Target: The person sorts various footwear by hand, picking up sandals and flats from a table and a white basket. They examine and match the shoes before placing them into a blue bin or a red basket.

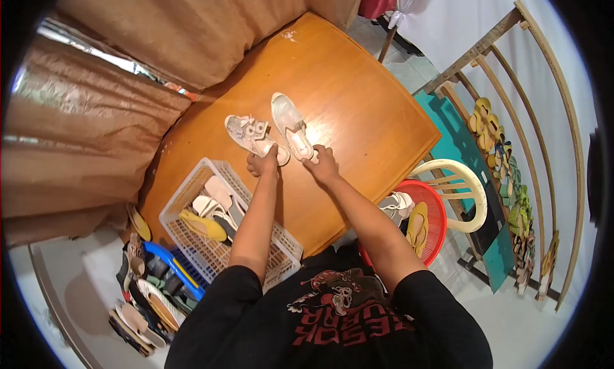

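Note:
Two pale, backless slip-on shoes lie side by side on the wooden table, toes pointing away from me. The left slip-on shoe [243, 131] carries a bow-like ornament over its upper. My left hand [264, 161] grips it at the heel, thumb on the insole. The right slip-on shoe [286, 115] looks silvery and plainer, with a light insole. Closed around its heel end is my right hand [322, 165], thumb and fingers at the edge. The undersides of both shoes are hidden.
Left of my forearms, a white plastic basket [174, 206] holds several shoes. On the right, a red basin [436, 193] with footwear sits on a cream chair [472, 196]. A wooden rack [538, 106] of sandals stands farther right. Brown curtains [96, 126] border the table [358, 94].

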{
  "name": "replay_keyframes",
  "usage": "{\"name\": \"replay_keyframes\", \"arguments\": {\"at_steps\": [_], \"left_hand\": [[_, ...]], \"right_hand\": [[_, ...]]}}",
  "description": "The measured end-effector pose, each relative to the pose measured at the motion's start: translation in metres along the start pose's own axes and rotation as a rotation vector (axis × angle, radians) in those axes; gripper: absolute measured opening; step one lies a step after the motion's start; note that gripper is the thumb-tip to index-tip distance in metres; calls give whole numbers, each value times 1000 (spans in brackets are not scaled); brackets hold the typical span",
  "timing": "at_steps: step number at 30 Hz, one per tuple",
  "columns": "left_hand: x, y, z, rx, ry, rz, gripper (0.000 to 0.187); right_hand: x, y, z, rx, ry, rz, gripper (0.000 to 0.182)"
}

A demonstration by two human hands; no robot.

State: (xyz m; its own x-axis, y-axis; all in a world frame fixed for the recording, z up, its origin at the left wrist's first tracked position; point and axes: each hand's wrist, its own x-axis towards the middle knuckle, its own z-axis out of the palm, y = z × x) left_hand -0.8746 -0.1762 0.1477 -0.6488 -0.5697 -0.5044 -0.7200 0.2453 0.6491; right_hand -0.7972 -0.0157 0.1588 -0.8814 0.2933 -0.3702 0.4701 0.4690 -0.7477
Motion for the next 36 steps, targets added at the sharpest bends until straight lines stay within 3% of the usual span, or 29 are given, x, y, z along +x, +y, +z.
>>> {"name": "replay_keyframes", "arguments": {"at_steps": [2, 6, 10, 13, 16, 19, 21, 24, 29, 31, 33, 35, 36], "left_hand": [[-1, -3, 11, 37, 93, -15, 99], [-14, 0, 20, 46, 223, 9, 93], [-12, 1, 17, 79, 166, 29, 90], [-19, -3, 21, 125, 92, 180, 87], [-33, -13, 31, 57, 34, 293, 85], [-58, -27, 42, 27, -55, 332, 78], [-71, -42, 50, -402, -328, 365, 73], [-102, -52, 48, -349, -565, 425, 72], [-150, -78, 57, -320, -591, 466, 66], [-174, -85, 56, -246, -605, 449, 63], [-190, -95, 60, -250, -667, 422, 60], [-203, -113, 61, -249, -760, 446, 58], [-209, -123, 61, -259, -845, 464, 56]], "right_hand": [[4, -13, 2, -109, -43, 140, 76], [3, -41, 6, -132, 17, 297, 73], [6, -38, 13, -152, 81, 295, 67], [3, -27, 6, -109, 42, 280, 64], [-9, -6, -1, 9, 57, 69, 60], [-16, 38, -4, 237, 88, -26, 56], [-28, 58, -15, 322, 100, -43, 55], [-44, 99, -29, 455, 65, -101, 55], [-78, 138, -60, 630, 17, -122, 63], [-91, 151, -72, 453, 4, -61, 69], [-106, 163, -83, 515, 31, -43, 67], [-125, 180, -95, 862, -54, 24, 70], [-143, 192, -106, 819, -16, -23, 74]]}}
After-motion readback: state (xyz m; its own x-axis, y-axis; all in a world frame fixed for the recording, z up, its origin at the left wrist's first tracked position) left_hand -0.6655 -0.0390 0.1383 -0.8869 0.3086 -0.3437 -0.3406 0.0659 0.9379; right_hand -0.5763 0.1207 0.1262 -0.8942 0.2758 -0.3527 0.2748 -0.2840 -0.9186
